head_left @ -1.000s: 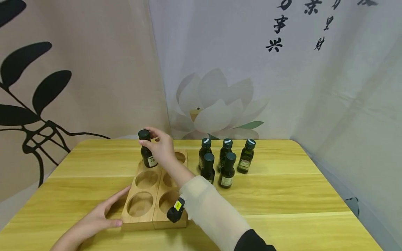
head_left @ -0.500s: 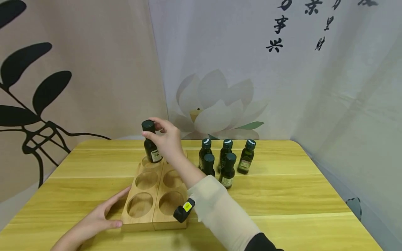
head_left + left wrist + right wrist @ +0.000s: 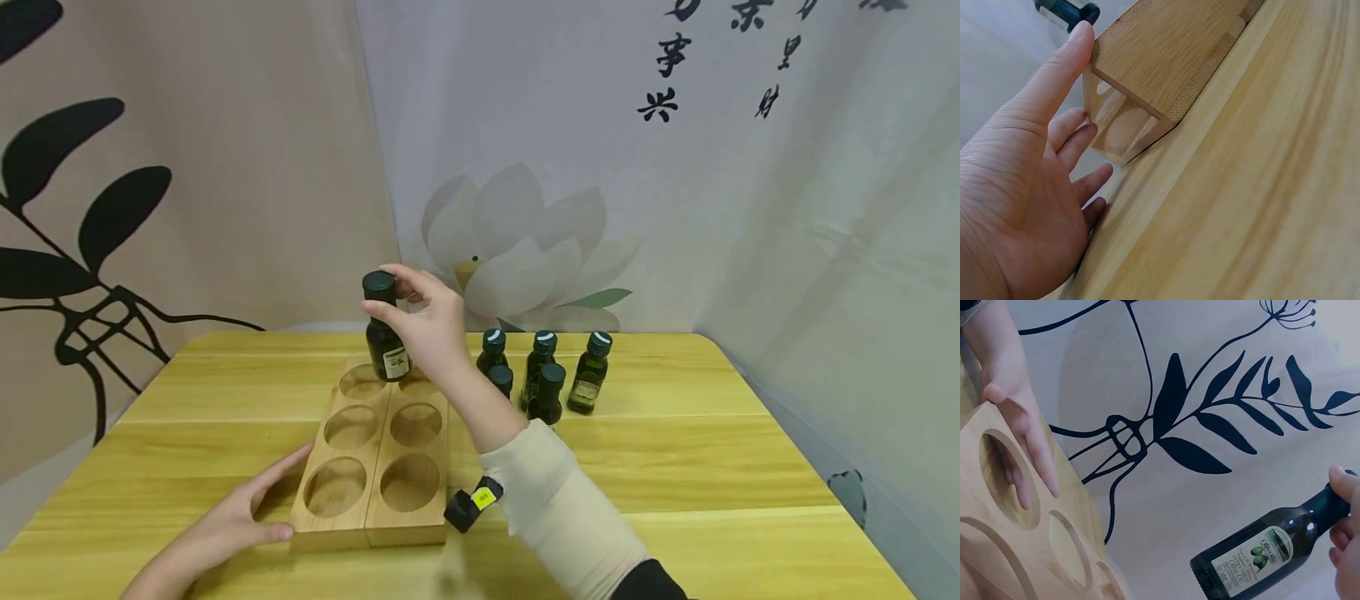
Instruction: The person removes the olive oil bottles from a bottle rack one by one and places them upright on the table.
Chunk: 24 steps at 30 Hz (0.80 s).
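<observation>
My right hand (image 3: 435,329) grips a small dark olive oil bottle (image 3: 386,342) by its neck, thumb and fingers round it just below the cap. The bottle is tilted slightly, above the back end of a wooden rack (image 3: 330,542) with two rows of round holes. Olives are printed on its label in the right wrist view, where the bottle (image 3: 1257,556) hangs apart from the rack (image 3: 1032,550). At the rack's near left corner lies my left hand (image 3: 232,525). Its thumb (image 3: 1063,75) touches the corner, and its fingers extend loosely along the left side.
Several similar dark bottles (image 3: 587,379) stand upright on the wooden table (image 3: 712,467), to the right of the rack. My right forearm partly hides the nearer ones. A printed cloth (image 3: 525,108) hangs behind the table. A black wrist camera (image 3: 472,504) is on my right sleeve.
My right hand has lifted the bottle up from the rack's back left hole and carried it to the right. The left hand stays in place.
</observation>
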Motion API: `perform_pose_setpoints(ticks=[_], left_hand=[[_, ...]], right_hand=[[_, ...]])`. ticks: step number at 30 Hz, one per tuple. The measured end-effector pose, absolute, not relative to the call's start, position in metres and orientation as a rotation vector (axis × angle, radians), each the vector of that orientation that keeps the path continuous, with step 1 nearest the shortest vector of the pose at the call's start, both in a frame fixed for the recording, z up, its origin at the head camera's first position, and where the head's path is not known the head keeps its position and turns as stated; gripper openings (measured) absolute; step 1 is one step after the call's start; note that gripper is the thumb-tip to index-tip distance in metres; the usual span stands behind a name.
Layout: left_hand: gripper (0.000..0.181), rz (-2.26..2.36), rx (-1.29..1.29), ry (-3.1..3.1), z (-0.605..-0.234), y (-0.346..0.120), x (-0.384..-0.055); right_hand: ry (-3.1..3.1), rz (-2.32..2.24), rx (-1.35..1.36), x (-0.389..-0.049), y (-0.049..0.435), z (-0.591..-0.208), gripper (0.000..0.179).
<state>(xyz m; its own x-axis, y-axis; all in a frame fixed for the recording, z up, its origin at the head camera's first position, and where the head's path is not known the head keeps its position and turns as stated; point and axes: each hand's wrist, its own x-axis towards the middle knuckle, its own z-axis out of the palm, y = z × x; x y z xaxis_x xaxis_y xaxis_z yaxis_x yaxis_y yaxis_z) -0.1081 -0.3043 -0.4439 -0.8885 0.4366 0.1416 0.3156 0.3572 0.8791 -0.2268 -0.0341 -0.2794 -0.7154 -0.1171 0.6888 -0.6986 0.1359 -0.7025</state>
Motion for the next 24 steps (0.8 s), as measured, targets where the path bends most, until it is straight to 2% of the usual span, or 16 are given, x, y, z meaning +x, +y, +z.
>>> perform_pose_setpoints(ticks=[24], left_hand=[[0.082,1.577,0.666,2.481,-0.444,-0.305,-0.108]], right_hand=[[-1.785,1.563,0.735,-0.211,0.050,-0.254,0.038]])
